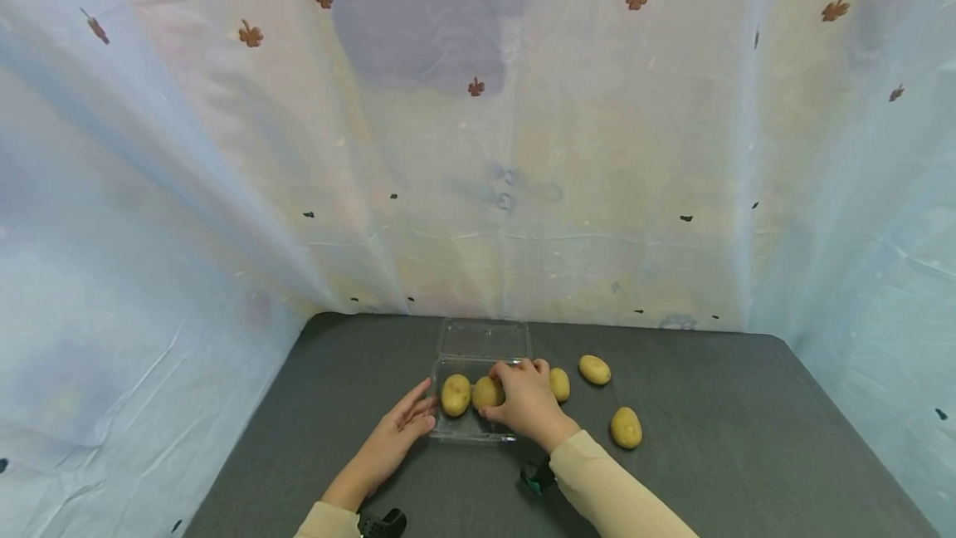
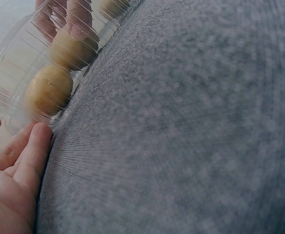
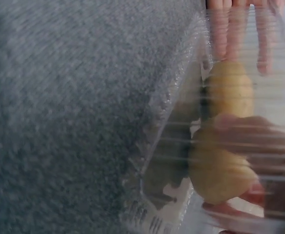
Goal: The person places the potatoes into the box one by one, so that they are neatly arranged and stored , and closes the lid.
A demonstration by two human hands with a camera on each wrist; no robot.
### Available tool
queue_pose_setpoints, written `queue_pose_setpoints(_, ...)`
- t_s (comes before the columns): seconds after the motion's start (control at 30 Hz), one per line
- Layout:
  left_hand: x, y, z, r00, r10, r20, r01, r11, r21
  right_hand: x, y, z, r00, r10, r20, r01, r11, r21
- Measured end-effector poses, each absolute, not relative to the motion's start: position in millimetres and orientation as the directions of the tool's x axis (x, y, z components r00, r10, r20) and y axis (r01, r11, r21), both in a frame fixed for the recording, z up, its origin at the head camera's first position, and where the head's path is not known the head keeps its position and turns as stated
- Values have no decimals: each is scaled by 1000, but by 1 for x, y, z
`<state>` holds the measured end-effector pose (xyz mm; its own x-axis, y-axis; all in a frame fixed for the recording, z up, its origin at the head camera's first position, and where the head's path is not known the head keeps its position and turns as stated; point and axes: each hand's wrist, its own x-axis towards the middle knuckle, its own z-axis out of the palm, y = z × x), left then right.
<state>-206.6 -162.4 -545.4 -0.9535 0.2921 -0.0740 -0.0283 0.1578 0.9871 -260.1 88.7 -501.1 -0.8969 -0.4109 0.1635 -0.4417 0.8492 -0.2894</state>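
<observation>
A clear plastic box (image 1: 472,438) with its lid (image 1: 484,339) folded back stands on the table. My right hand (image 1: 532,403) reaches into it and grips a yellow potato (image 1: 488,393) between thumb and fingers. Through the ribbed wall, the right wrist view shows this potato (image 3: 220,170) against a second potato (image 3: 230,90). That second potato (image 1: 456,395) lies at the box's left end. My left hand (image 1: 384,448) has its fingers extended against the outside of the left wall. In the left wrist view, its fingertips (image 2: 41,134) are right at the box's lower edge.
Just right of the box lies another potato (image 1: 559,385), partly behind my right hand. Farther right are a potato (image 1: 594,369) near the back and one (image 1: 626,427) nearer the front. A patterned curtain (image 1: 582,189) hangs behind the dark grey table (image 1: 717,438).
</observation>
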Motion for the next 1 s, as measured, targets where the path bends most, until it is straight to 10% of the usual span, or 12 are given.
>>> queue_pose_setpoints(1.0, -208, -163, -547, -952, 298, -63, -20, 146, 989, -255, 87, -497, -902, -383, 202, -429, 855, -293)
